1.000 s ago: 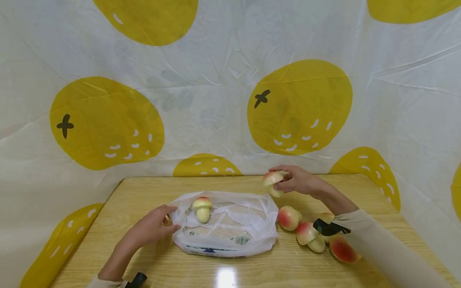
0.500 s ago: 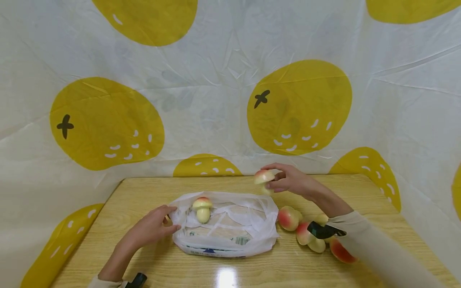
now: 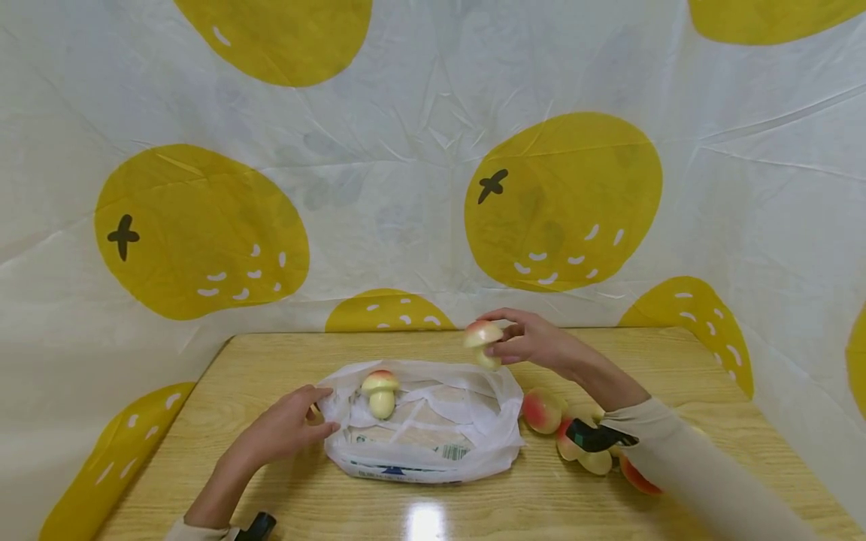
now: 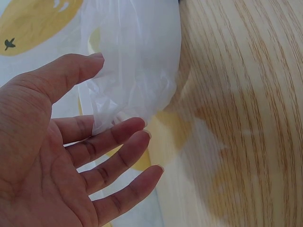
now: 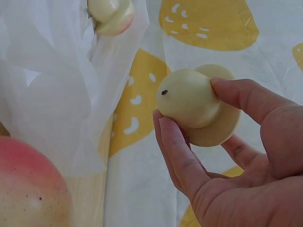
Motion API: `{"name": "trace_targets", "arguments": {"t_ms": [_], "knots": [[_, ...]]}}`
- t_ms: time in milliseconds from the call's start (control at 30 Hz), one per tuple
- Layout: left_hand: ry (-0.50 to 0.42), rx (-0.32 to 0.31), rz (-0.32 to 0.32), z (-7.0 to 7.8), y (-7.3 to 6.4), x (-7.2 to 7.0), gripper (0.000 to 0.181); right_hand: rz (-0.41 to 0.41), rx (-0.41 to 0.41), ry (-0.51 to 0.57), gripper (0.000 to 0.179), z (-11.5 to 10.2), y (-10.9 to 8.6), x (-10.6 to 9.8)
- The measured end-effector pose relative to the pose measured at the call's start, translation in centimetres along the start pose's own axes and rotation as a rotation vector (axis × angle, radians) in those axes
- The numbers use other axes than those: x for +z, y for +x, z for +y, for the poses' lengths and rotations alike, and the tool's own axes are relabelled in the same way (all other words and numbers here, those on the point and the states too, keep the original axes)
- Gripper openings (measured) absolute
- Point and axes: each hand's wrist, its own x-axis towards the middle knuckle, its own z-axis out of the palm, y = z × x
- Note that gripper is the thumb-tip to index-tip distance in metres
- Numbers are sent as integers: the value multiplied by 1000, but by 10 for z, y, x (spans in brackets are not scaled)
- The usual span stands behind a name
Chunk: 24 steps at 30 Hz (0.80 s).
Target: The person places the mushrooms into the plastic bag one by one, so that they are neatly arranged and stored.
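My right hand (image 3: 544, 347) pinches a toy mushroom (image 3: 482, 333) by its stem, red-and-cream cap up, just above the bag's far right corner. In the right wrist view its pale stem end (image 5: 184, 97) sits between thumb and fingers. A white plastic bag (image 3: 497, 457) lies with its mouth spread on the table, and another toy mushroom (image 3: 382, 395) is inside at the left. My left hand (image 3: 280, 430) is at the bag's left edge. In the left wrist view its fingers (image 4: 116, 168) are loosely extended, one partly behind the film (image 4: 137, 52).
Right of the bag are several more toy mushrooms (image 3: 541, 410), some partly hidden by my right sleeve (image 3: 690, 451) and black wrist strap (image 3: 598, 436). Behind the wooden table (image 3: 338, 511) hangs a white curtain (image 3: 392, 225) with yellow fruit prints.
My right hand has carried the toy mushroom leftward, from beyond the bag's right corner to above its far right edge. My left hand and the bag have stayed put.
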Motion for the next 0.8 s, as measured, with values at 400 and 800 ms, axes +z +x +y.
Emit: {"name": "trace_targets", "arguments": {"t_ms": [400,800], "knots": [[2,2,-3,2,0,0,67,5,-31,1,53,-8,7,17],[-6,16,10,1,1,0,66,-7,-38,7,50,-14,14,32]]}}
